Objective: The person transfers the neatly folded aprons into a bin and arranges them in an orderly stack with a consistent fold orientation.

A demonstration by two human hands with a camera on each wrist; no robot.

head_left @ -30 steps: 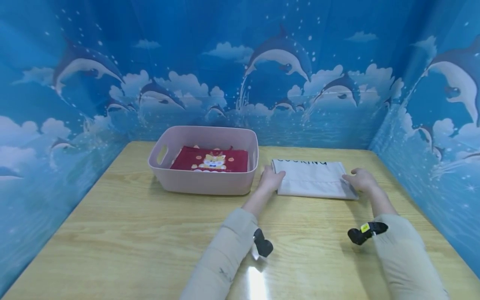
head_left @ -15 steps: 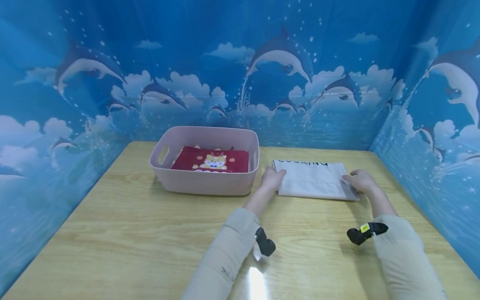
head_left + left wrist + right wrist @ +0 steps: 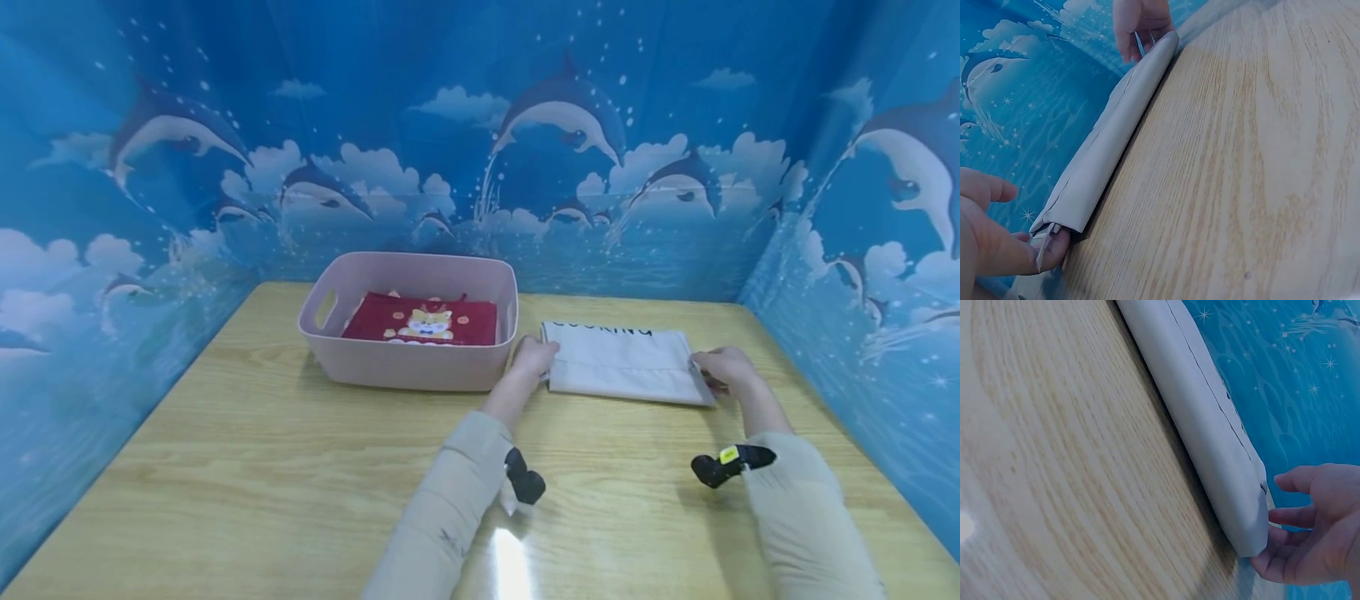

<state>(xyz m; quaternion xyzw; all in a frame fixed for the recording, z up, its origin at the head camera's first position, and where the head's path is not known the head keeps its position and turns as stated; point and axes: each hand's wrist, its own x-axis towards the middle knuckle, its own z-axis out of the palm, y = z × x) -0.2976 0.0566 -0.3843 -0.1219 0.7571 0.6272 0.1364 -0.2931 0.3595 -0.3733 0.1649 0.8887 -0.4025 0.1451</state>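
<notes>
A folded white apron lies flat on the table, dark lettering along its far edge. At its left end is my left hand; in the left wrist view the fingers reach under the cloth near loose strap ends, the thumb raised apart. My right hand is at the other end; in the right wrist view bent fingers touch the lower corner, with the thumb just off the edge. The cloth hides some fingertips on both sides. Left of the apron stands a pink bin.
Inside the bin lies a folded dark red cloth with a cartoon animal print. The wooden table runs back to a blue dolphin-print curtain, which also borders it on both sides. The bin is close beside my left hand.
The apron has shifted slightly left and towards me. My left hand has moved a little left, and my right hand has come slightly nearer to me. The bin stays put.
</notes>
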